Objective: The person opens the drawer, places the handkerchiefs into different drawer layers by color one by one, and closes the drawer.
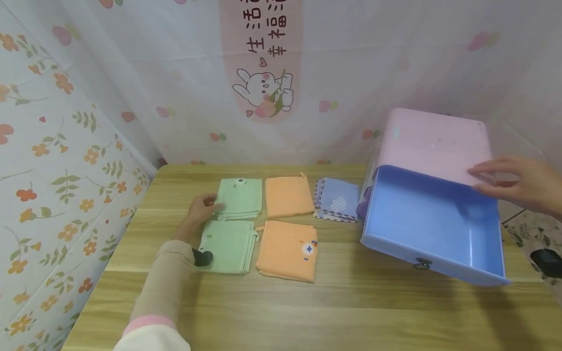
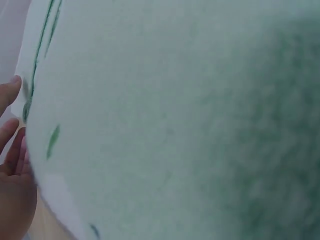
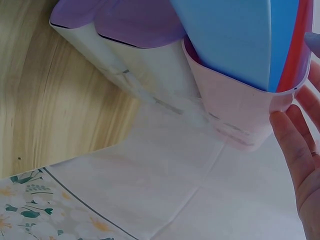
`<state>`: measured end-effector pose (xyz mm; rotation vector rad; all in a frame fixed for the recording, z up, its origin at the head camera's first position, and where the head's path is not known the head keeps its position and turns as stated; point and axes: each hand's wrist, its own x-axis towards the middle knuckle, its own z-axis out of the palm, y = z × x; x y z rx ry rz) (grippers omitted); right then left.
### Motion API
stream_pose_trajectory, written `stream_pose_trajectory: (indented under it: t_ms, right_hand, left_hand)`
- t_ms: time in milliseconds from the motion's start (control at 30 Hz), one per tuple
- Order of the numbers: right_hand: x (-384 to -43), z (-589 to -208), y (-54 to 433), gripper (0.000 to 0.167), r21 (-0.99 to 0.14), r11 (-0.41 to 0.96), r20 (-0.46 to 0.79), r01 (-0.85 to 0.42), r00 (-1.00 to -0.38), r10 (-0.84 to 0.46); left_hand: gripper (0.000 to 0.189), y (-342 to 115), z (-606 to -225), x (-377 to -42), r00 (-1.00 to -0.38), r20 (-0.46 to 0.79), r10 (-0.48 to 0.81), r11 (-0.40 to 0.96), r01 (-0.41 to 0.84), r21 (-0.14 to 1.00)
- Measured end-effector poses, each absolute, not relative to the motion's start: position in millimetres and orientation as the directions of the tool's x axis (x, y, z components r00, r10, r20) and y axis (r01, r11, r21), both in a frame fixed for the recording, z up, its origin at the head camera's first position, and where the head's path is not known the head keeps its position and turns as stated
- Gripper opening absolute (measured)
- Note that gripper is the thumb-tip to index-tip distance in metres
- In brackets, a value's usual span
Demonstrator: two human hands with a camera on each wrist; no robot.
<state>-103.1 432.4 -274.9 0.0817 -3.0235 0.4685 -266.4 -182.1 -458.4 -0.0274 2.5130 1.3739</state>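
My left hand is at the left edge of the far green towel, folded square. In the left wrist view, fingers are right at a towel's edge, spaced apart. A nearer green towel, folded too, lies below the wrist and fills much of that view, blurred. On the right, a drawer box has a pink casing and a pulled-out blue drawer. My right hand rests at the casing's front right corner with fairly straight fingers. From the right wrist, fingertips touch the pink side.
Two folded orange towels lie in the middle, the nearer bearing a bear patch. A folded blue cloth with checked trim is beside the box. Purple drawers show under the casing. A printed curtain backs the wooden table.
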Motion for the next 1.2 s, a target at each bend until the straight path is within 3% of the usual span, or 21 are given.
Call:
stream_pose_trajectory:
  t_ms: [300,700,1200]
  right_hand:
    - [-103,-276,433,0.042,-0.290,0.954,0.110,-0.076,-0.993,-0.045]
    - [-102,-276,434,0.042,-0.291,0.954,0.110,-0.066,-0.993,-0.036]
    - [-101,-271,429,0.043,-0.327,0.943,0.089,-0.056,-0.996,-0.028]
  left_hand:
    - [0.055,-178,-466,-266,-0.976,-0.215,0.035,0.521,-0.166,0.837]
    - [0.055,-170,-466,-264,-0.957,-0.285,-0.045,0.413,-0.278,0.867]
    - [0.048,-162,-455,-263,-0.934,-0.356,0.018,0.427,-0.315,0.848]
